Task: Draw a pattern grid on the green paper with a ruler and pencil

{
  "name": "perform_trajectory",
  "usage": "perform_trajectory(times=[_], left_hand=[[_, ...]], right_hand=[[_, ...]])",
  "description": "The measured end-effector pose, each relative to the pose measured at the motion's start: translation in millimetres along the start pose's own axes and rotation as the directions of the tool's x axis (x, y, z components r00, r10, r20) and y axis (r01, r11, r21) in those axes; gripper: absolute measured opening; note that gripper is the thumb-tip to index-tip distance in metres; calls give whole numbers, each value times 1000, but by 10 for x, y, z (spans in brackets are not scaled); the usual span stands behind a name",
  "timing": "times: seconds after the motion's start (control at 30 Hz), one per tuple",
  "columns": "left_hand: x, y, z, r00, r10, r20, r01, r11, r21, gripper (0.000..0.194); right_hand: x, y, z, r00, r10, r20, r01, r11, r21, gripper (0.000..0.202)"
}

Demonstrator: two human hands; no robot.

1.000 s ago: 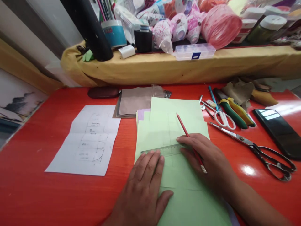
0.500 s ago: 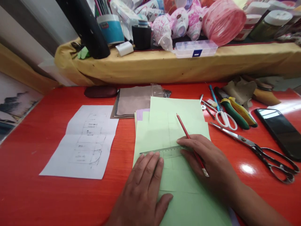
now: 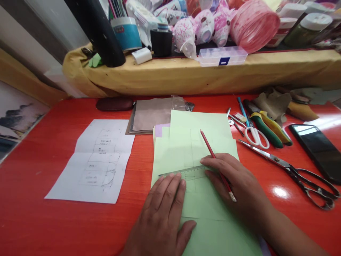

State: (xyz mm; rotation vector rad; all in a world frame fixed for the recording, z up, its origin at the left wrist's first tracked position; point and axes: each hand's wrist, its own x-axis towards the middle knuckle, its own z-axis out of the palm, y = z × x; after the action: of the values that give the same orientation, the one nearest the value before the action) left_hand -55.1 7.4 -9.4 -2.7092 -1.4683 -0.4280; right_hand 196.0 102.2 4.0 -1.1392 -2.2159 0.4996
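Light green paper (image 3: pixel 202 206) lies in front of me, with thin pencil lines drawn on it. Across it, slightly slanted, rests a clear ruler (image 3: pixel 193 173). My left hand (image 3: pixel 165 213) is flat, fingers stretched out, pressing on the ruler's left part and the paper. A red pencil (image 3: pixel 207 144) is held in my right hand (image 3: pixel 234 185), its tip pointing up and away and its eraser end towards me. The right thumb and index fingertips touch the ruler's right end.
Left of the green paper lies a creased white sketch sheet (image 3: pixel 93 161). Brown leather pieces (image 3: pixel 151 113) lie behind. To the right are large scissors (image 3: pixel 287 167), white-handled scissors (image 3: pixel 257 137), green-yellow pliers (image 3: pixel 269 128) and a phone (image 3: pixel 315 149). A cloth-covered ledge (image 3: pixel 173 76) carries jars and bottles.
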Motion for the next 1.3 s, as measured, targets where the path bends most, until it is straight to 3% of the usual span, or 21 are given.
perform_trajectory(times=[1.3], left_hand=[[20, -7, -13, 1000, 4, 2, -4, 1000, -3, 61]], right_hand=[[-10, -4, -6, 999, -31, 23, 32, 999, -39, 26]])
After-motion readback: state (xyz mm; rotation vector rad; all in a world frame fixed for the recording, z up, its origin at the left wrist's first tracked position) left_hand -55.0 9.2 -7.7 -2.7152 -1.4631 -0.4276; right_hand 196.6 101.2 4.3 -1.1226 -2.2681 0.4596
